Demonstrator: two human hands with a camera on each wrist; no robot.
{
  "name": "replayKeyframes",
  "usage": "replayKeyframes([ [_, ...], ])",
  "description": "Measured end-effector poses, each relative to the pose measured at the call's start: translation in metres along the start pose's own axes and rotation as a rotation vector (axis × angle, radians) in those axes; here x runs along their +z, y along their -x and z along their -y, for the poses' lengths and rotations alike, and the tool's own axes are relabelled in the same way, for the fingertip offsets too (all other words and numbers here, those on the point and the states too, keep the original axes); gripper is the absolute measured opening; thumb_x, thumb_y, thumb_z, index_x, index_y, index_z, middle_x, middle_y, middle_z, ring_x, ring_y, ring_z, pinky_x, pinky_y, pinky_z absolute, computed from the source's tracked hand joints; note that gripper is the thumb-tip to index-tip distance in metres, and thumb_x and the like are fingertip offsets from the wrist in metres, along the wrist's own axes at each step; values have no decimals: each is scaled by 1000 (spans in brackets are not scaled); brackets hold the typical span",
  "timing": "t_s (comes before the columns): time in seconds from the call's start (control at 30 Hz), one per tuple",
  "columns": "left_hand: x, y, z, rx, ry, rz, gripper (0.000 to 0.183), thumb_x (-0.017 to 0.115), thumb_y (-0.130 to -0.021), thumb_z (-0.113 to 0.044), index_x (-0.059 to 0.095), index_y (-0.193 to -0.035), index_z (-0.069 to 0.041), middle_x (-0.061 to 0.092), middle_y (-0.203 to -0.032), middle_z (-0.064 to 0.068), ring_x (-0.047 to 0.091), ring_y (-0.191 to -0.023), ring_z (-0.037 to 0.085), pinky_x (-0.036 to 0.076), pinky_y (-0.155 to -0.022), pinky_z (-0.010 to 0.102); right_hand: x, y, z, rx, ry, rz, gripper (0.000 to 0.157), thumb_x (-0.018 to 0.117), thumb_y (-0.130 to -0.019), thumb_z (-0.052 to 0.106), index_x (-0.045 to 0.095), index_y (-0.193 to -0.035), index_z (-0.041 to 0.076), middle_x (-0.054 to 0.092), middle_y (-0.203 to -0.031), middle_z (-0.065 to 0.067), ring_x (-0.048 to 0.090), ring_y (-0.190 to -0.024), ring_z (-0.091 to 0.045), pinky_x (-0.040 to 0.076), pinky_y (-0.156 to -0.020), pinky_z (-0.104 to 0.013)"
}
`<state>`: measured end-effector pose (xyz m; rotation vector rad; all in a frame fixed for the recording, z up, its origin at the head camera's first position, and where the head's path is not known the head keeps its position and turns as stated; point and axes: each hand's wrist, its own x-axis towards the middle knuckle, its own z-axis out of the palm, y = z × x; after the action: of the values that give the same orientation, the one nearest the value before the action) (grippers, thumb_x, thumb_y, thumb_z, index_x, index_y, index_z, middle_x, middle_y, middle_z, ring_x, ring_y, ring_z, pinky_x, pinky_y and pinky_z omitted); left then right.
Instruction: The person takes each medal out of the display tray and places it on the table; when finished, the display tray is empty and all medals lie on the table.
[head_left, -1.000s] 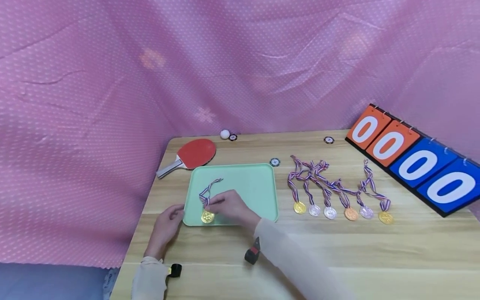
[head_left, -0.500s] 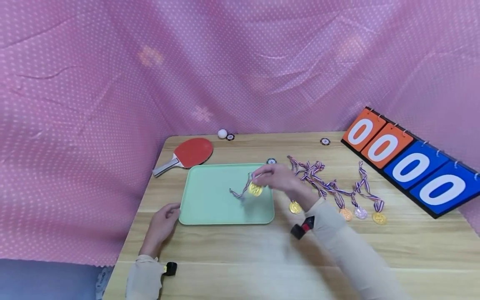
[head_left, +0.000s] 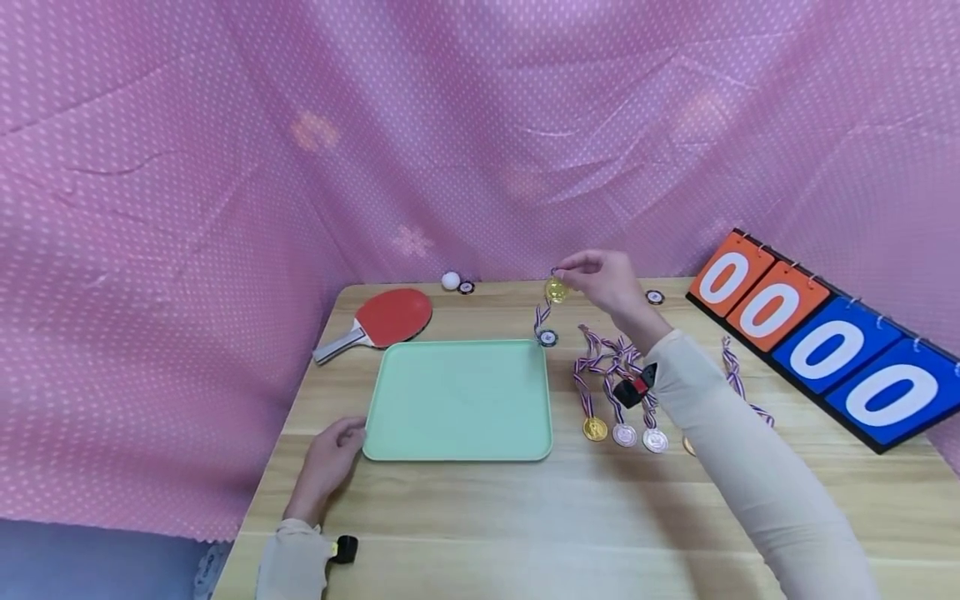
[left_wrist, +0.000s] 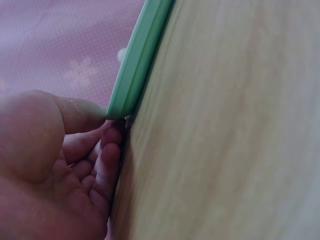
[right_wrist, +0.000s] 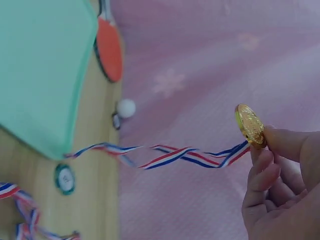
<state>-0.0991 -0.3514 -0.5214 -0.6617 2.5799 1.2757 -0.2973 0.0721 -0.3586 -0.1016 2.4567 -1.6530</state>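
Observation:
My right hand (head_left: 609, 282) is raised over the back of the table and pinches a gold medal (head_left: 556, 289) between thumb and fingers. In the right wrist view, the medal (right_wrist: 249, 125) is held by its edge, and its red, white and blue ribbon (right_wrist: 184, 154) trails down towards the table. The ribbon's lower end overlaps a poker chip (head_left: 547, 338) near the corner of a pale green tray (head_left: 457, 400). My left hand (head_left: 330, 460) is at the tray's near left corner. The left wrist view has the thumb on the rim (left_wrist: 131, 75) and curled fingers just below it.
Several medals with tangled ribbons (head_left: 595, 428) lie right of the tray, partly behind the right forearm. A scoreboard (head_left: 817, 342) showing zeros stands at the right. A red table tennis bat (head_left: 393, 317), white ball (head_left: 450, 280) and more chips (head_left: 656, 297) are towards the back.
My right hand has lifted the gold medal off the tray and carried it right and up, past the tray's back right corner. The left hand has stayed at the tray's corner.

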Motion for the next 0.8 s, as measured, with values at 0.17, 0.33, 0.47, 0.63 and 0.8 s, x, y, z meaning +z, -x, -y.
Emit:
replayKeyframes([
  [0.17,1,0,0,-17,7,-6,39,50,-100,-37,56,-135,-22,61,-128,7,54,-117,24,42,-99,46,6,2,-28,17,86,11,20,73,-87,24,72,-105,15,73,-108,-5,65,-91,-16,52,-73,-27],
  [0.33,-1,0,0,-19,5,-1,39,50,-100,-39,56,-135,-23,60,-129,7,54,-117,25,42,-99,46,2,0,-41,31,66,21,23,72,-88,26,71,-107,13,72,-108,-5,63,-92,-18,51,-72,-26],
  [0.47,-2,-1,2,-8,7,-9,38,51,-99,-38,57,-134,-24,60,-129,6,54,-117,25,42,-100,46,-9,-13,-23,40,39,12,22,72,-88,27,70,-107,15,73,-104,0,60,-89,-15,49,-76,-29],
  [0.63,1,-2,7,28,2,-23,38,52,-99,-37,58,-134,-22,64,-124,6,57,-112,22,43,-99,43,-19,-31,8,-46,-4,-55,20,73,-87,19,70,-104,9,73,-87,10,63,-79,-8,52,-69,-21],
  [0.8,1,-3,6,39,-10,-41,39,51,-100,-39,59,-133,-21,65,-120,5,58,-108,19,44,-93,36,-22,-35,20,-118,23,-100,21,75,-86,18,71,-104,7,73,-86,9,65,-79,-5,51,-70,-19],
])
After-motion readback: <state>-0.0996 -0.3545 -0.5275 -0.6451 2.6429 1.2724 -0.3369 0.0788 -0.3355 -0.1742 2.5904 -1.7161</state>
